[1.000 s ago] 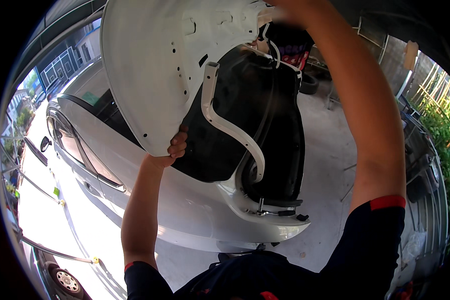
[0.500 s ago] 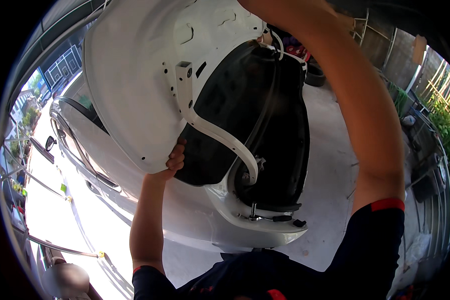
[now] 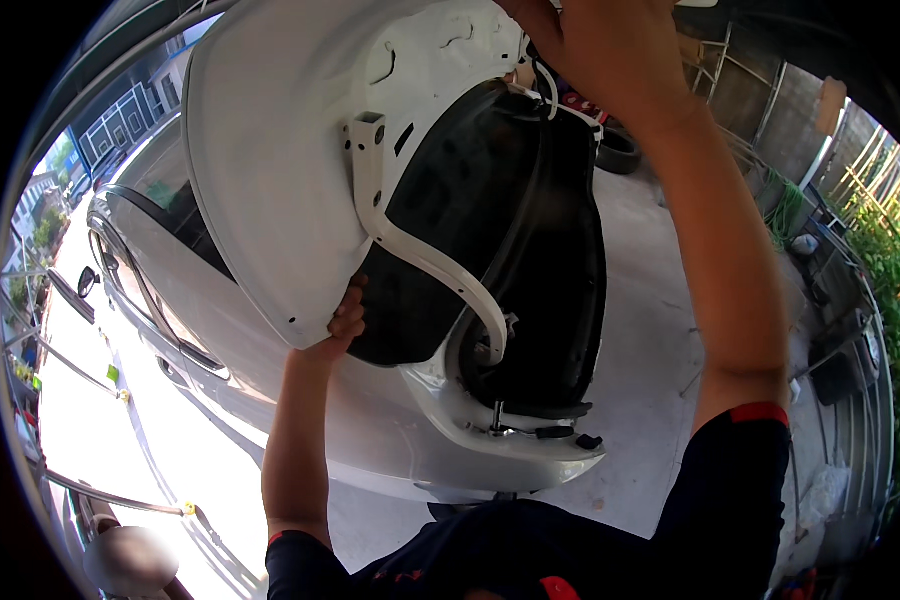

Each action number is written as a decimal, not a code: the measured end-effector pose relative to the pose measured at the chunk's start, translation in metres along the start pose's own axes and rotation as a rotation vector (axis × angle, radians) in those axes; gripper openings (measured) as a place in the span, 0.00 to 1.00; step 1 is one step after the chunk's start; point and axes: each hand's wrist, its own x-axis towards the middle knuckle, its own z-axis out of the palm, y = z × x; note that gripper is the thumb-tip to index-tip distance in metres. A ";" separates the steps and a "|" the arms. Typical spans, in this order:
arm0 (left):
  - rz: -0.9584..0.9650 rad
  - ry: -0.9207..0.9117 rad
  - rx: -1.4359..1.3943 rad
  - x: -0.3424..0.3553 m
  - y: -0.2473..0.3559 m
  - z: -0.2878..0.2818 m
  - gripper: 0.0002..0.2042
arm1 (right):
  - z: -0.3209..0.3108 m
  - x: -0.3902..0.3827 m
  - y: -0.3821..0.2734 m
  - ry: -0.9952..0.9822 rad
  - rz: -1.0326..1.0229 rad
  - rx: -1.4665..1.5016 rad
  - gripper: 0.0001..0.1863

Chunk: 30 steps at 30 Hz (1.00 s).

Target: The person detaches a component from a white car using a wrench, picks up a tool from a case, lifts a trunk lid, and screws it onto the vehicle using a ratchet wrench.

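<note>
A white trunk lid (image 3: 260, 170) stands raised over the open trunk of a silver-white car (image 3: 370, 430). My left hand (image 3: 347, 318) is closed round the lid's lower near corner, fingers on its inner face. A curved white hinge arm (image 3: 430, 262) runs from the lid's inner side down into the black trunk opening (image 3: 555, 300). My right hand (image 3: 610, 50) is raised at the upper edge of the picture, near the far end of the lid. Its thumb shows, but the other fingers are cut off, so what it touches is hidden.
Black rods and fittings (image 3: 550, 432) lie at the trunk's near corner. A dark tyre (image 3: 618, 152) rests on the pale floor (image 3: 642, 300) beyond the car. Boxy equipment (image 3: 845, 360) lines the right side. A blurred round shape (image 3: 130, 560) is at lower left.
My right hand has come lower into the picture and shows more of itself. The view has shifted slightly. My left hand keeps its hold on the trunk lid's corner.
</note>
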 end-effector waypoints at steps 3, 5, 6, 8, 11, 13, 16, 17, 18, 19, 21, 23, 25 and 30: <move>0.031 0.064 0.004 -0.003 0.004 0.001 0.29 | -0.037 0.007 -0.020 -0.275 0.256 0.115 0.21; 0.032 0.094 0.022 -0.002 0.004 0.008 0.28 | -0.034 -0.004 -0.004 -0.241 0.190 0.061 0.21; 0.028 0.106 0.034 -0.002 0.006 0.010 0.28 | -0.033 -0.010 0.000 -0.180 0.112 0.023 0.21; 0.026 0.120 0.046 -0.004 0.011 0.013 0.27 | -0.033 -0.017 0.000 -0.105 0.049 -0.029 0.22; 0.035 0.113 0.089 -0.006 0.015 0.014 0.26 | -0.045 -0.011 -0.014 -0.111 0.130 0.017 0.23; 0.032 0.129 0.091 -0.006 0.015 0.013 0.24 | -0.045 -0.010 -0.016 -0.131 0.200 0.072 0.23; 0.042 0.123 0.011 -0.004 0.012 0.009 0.25 | -0.040 -0.017 -0.006 -0.097 0.088 0.031 0.24; 0.037 0.122 0.009 -0.004 0.012 0.007 0.25 | -0.040 -0.016 -0.007 -0.097 0.090 0.030 0.25; 0.042 0.102 0.001 -0.004 0.012 0.005 0.25 | -0.040 -0.017 -0.006 -0.098 0.091 0.030 0.25; 0.048 0.082 -0.008 -0.004 0.012 0.003 0.25 | -0.041 -0.018 -0.005 -0.101 0.090 0.028 0.26; 0.047 0.068 -0.034 -0.003 0.011 -0.001 0.26 | -0.043 -0.024 -0.001 -0.100 0.076 0.002 0.26; 0.049 0.059 -0.059 -0.003 0.011 -0.002 0.26 | -0.046 -0.026 0.000 -0.097 0.078 -0.020 0.27; 0.071 0.051 -0.048 -0.006 0.012 -0.001 0.25 | -0.051 -0.021 -0.003 -0.094 0.089 -0.027 0.27; 0.067 0.079 -0.016 -0.006 0.010 0.006 0.25 | -0.052 -0.026 0.003 -0.087 0.057 0.050 0.26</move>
